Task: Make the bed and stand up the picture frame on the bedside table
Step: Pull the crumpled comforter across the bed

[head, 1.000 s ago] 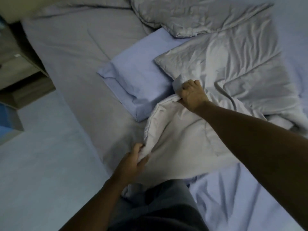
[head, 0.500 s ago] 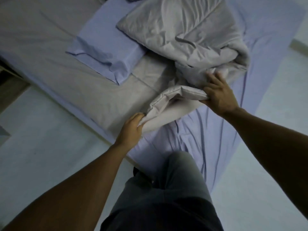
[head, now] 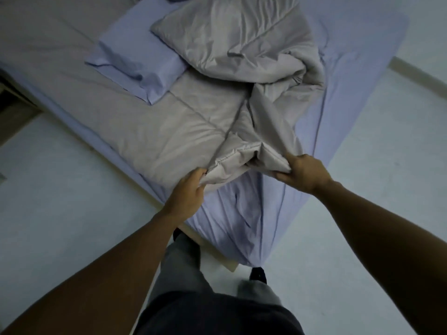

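A grey quilt (head: 183, 131) lies partly spread, partly bunched in a heap over the bed's lavender sheet (head: 244, 218). My left hand (head: 186, 194) grips the quilt's near edge at the bed's foot corner. My right hand (head: 302, 172) is shut on a folded part of the same edge, a little to the right. A lavender pillow (head: 135, 59) lies across the quilt farther up the bed. The picture frame and bedside table top are out of view.
I stand at the bed's foot corner, legs and dark shoes (head: 257, 274) on the pale floor (head: 60, 189). A wooden piece of furniture (head: 14, 110) shows at the left edge. A skirting line (head: 420, 73) runs at the upper right.
I have stepped back toward the foot of the bed. Both hands have pulled the quilt's edge down with them, spreading its left part flat; the hands are now closer together.
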Demonstrator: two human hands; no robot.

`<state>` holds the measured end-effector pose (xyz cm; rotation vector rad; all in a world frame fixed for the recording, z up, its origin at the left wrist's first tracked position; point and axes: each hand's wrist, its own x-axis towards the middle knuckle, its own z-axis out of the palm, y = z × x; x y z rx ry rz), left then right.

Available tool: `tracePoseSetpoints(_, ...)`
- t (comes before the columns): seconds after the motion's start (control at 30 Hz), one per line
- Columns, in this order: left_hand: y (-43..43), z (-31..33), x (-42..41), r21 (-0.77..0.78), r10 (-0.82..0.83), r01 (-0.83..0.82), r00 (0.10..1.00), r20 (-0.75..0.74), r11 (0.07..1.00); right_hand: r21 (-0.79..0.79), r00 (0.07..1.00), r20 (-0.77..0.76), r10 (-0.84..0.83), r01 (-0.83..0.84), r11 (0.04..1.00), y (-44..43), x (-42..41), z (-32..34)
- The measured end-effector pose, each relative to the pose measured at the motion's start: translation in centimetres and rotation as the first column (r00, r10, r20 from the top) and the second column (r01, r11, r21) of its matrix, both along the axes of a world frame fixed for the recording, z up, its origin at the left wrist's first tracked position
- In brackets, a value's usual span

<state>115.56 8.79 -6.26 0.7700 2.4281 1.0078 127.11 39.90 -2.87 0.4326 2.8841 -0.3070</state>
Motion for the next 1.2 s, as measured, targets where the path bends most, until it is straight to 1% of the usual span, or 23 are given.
tracePoseSetpoints(0.03, 0.8, -0.2, 3.4, -0.004, 0.016, -0.016, 1.0, 0.003, 1.0, -0.029, 0.996, 0.091, 0.023, -0.021, 0.999, 0.8, 3.0, -0.1)
tracePoseSetpoints(0.07, 1.2, -0.2, 4.3, 0.001, 0.026, -0.026, 0.999, 0.032, 1.0, -0.057, 0.984, 0.18, 0.013, -0.002, 0.998, 1.2, 4.2, -0.3)
tracePoseSetpoints(0.13, 1.4, -0.4, 4.4, -0.045, 0.049, -0.047, 0.997, 0.064, 0.998, -0.104, 0.954, 0.299, -0.027, 0.06, 0.993, 1.5, 5.3, -0.3)
tracePoseSetpoints(0.17, 1.6, -0.6, 4.6, -0.078, 0.042, -0.039, 0.998, 0.04, 0.996, -0.111, 0.944, 0.328, -0.034, 0.074, 0.991, 1.8, 6.1, -0.1)
tracePoseSetpoints(0.23, 2.7, -0.6, 6.9, -0.183, -0.024, 0.016, 0.999, -0.043, 0.983, -0.102, 0.92, 0.39, -0.039, 0.085, 0.991, 3.3, 9.7, 0.1)
tracePoseSetpoints(0.33, 3.3, -0.4, 10.6, -0.351, -0.074, 0.028, 0.99, -0.119, 0.936, -0.072, 0.841, 0.538, -0.058, 0.114, 0.991, 4.6, 15.8, -0.4)
tracePoseSetpoints(0.4, 2.8, -0.8, 12.3, -0.419, -0.141, 0.059, 0.976, -0.166, 0.906, -0.079, 0.779, 0.624, -0.065, 0.145, 0.986, 4.3, 18.7, -1.2)
tracePoseSetpoints(0.47, 2.4, -1.7, 13.8, -0.456, -0.177, 0.074, 0.966, -0.188, 0.887, -0.116, 0.747, 0.662, -0.07, 0.194, 0.974, 3.6, 20.6, -2.2)
tracePoseSetpoints(0.53, 2.1, -2.2, 15.4, -0.462, -0.149, 0.065, 0.978, -0.148, 0.885, -0.155, 0.726, 0.686, -0.052, 0.216, 0.964, 2.1, 22.3, -3.6)
tracePoseSetpoints(0.6, 1.8, -2.8, 16.7, -0.507, -0.154, 0.074, 0.981, -0.118, 0.859, -0.232, 0.71, 0.704, -0.032, 0.272, 0.934, 0.1, 24.4, -4.9)
tracePoseSetpoints(0.7, 0.9, -3.8, 17.3, -0.56, -0.187, 0.076, 0.972, -0.143, 0.825, -0.363, 0.685, 0.728, 0.001, 0.385, 0.849, -3.3, 27.2, -7.1)
tracePoseSetpoints(0.8, -0.7, -5.9, 18.0, -0.59, -0.18, 0.065, 0.974, -0.138, 0.804, -0.429, 0.643, 0.766, 0.025, 0.481, 0.764, -6.7, 29.4, -10.3)
tracePoseSetpoints(0.87, -1.6, -7.1, 18.5, -0.595, -0.157, 0.054, 0.98, -0.123, 0.802, -0.453, 0.642, 0.767, 0.0, 0.541, 0.708, -8.6, 30.3, -12.3)
tracePoseSetpoints(0.93, -2.5, -8.2, 18.9, -0.597, -0.14, 0.062, 0.987, -0.085, 0.8, -0.449, 0.657, 0.754, -0.02, 0.536, 0.715, -10.3, 30.9, -13.9)
tracePoseSetpoints(1.03, -3.2, -8.9, 20.0, -0.623, -0.152, 0.122, 0.988, 0.006, 0.773, -0.425, 0.681, 0.732, -0.011, 0.47, 0.774, -12.1, 32.4, -15.4)
tracePoseSetpoints(1.07, -3.1, -8.9, 20.5, -0.64, -0.156, 0.143, 0.987, 0.036, 0.755, -0.419, 0.678, 0.735, -0.009, 0.465, 0.78, -12.4, 32.9, -15.6)
tracePoseSetpoints(1.13, -2.9, -8.7, 21.6, -0.674, -0.175, 0.179, 0.982, 0.074, 0.717, -0.437, 0.7, 0.713, -0.04, 0.488, 0.756, -12.7, 33.7, -15.4)
tracePoseSetpoints(1.2, -2.5, -8.4, 22.6, -0.677, -0.193, 0.201, 0.977, 0.089, 0.707, -0.456, 0.743, 0.659, -0.117, 0.519, 0.723, -12.4, 33.9, -14.7)
